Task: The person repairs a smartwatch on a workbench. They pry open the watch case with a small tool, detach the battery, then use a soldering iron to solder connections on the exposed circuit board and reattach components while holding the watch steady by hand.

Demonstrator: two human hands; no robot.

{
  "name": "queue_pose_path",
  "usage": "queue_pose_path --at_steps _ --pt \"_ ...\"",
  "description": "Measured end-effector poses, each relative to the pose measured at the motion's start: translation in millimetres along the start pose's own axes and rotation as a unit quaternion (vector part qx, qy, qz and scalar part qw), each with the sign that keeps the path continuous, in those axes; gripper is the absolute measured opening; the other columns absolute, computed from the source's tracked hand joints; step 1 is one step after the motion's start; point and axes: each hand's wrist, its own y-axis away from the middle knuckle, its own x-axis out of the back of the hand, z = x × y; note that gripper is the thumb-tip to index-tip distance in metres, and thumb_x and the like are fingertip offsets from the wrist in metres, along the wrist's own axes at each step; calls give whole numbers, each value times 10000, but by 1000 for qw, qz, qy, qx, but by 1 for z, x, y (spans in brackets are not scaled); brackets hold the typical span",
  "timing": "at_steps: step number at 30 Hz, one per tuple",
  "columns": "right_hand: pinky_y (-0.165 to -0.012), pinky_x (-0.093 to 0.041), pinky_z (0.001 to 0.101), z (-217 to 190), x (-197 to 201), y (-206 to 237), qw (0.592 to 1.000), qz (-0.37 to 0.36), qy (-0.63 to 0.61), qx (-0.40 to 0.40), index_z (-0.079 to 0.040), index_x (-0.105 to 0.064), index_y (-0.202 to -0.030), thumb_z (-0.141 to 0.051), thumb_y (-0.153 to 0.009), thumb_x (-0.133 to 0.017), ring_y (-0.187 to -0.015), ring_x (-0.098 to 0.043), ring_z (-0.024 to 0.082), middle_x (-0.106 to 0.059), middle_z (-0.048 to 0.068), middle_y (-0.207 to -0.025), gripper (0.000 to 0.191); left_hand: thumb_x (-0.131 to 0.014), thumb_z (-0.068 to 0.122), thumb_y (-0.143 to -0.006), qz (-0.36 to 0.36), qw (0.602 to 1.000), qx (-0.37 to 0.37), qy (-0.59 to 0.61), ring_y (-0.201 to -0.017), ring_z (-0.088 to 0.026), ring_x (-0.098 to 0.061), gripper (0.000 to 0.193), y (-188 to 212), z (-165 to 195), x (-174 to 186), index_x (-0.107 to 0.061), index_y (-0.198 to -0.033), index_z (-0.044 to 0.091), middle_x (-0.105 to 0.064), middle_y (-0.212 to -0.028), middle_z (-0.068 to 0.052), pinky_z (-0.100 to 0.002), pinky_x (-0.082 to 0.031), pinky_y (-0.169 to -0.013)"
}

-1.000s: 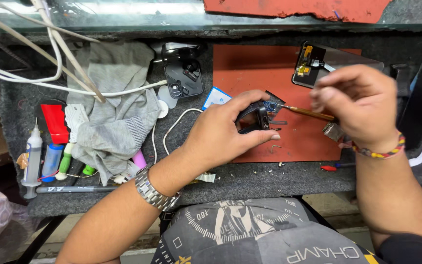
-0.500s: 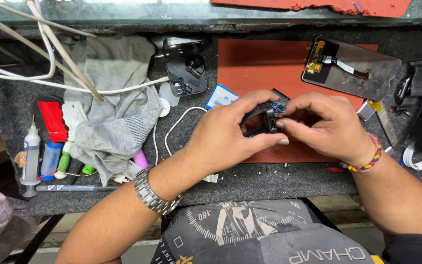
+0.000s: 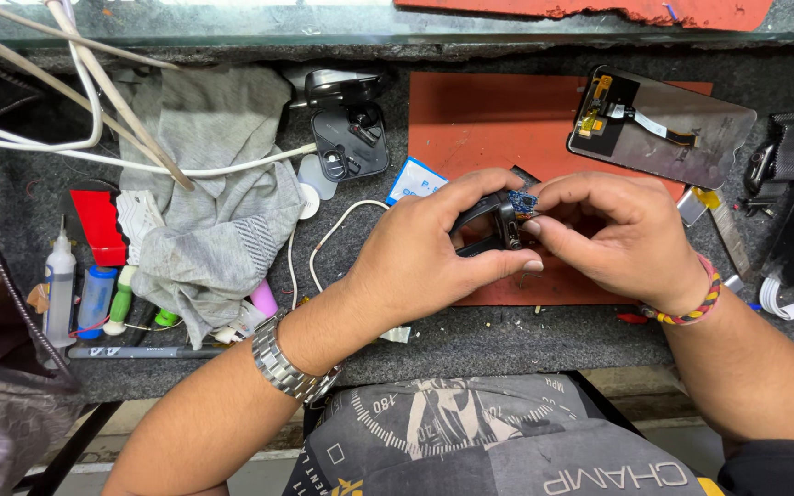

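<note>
Head view: at the centre of the frame, over a red-brown mat (image 3: 489, 119), both hands meet around a small black device casing (image 3: 487, 228). The left hand (image 3: 425, 253) wraps closed around the casing from the left, thumb along its lower edge, with a metal watch (image 3: 289, 366) on its wrist. The right hand (image 3: 613, 241) comes in from the right, its fingertips pinched narrowly on a tiny blue circuit board (image 3: 522, 200) sitting at the casing's upper right corner. A beaded bracelet (image 3: 697, 298) circles that wrist.

In the upper right of the frame a phone screen panel (image 3: 682, 138) lies face down, partly on the mat, with a flex cable on its back. Above and left of the hands sits an opened black case (image 3: 349, 138). A grey cloth (image 3: 209, 211) is heaped left of centre on the dark bench (image 3: 507, 335), with white cables (image 3: 66, 147) crossing over it. At the far left stand small bottles (image 3: 75, 294) and a red block (image 3: 99, 227).
</note>
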Motion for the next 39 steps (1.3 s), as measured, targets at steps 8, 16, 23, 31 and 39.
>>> queue_pose_path --at_steps 8,16,23,31,39 --pt "-810 -583 255 -10 16 -11 996 27 29 82 41 -675 -1070 24 -871 -727 -971 -691 150 -699 131 -1133 206 -844 447 -820 28 999 -34 -29 -903 -259 -782 612 -3 -10 -4 -624 -1318 168 -774 -1089 -69 -331 -608 -770" --pt "-701 -579 333 -75 8 -22 935 3 221 276 -37 -695 -1075 -6 -815 -845 -846 -732 229 -745 90 -1017 302 -814 365 -824 24 997 -4 -77 -883 -302 -771 567 -12 -21 -13 -629 -1340 218 -775 -990 -107 -380 -594 -749" --pt "-673 -542 334 -136 -78 -60 806 -81 296 507 -95 -716 -1191 -169 -879 -685 -829 -655 178 -664 34 -967 322 -831 460 -780 21 999 -22 -44 -839 -290 -777 636 -23 -26 -17 -612 -1327 220 -783 -920 -76 -387 -598 -734" --pt "-600 -424 306 -149 -123 -73 809 -46 373 452 -66 -726 -1181 -235 -909 -681 -770 -561 158 -538 5 -859 323 -861 487 -770 37 997 -55 -31 -892 -258 -783 655 -26 -41 -31 -622 -1300 184 -786 -1004 -59 -366 -612 -753" --pt "-647 -482 302 -143 -85 -78 760 14 309 572 -83 -673 -1050 -255 -754 -718 -790 -581 175 -629 50 -1038 345 -808 439 -838 88 991 -86 -54 -787 -192 -760 620 -12 -29 -28 -625 -1378 196 -788 -1028 -25 -316 -627 -811"
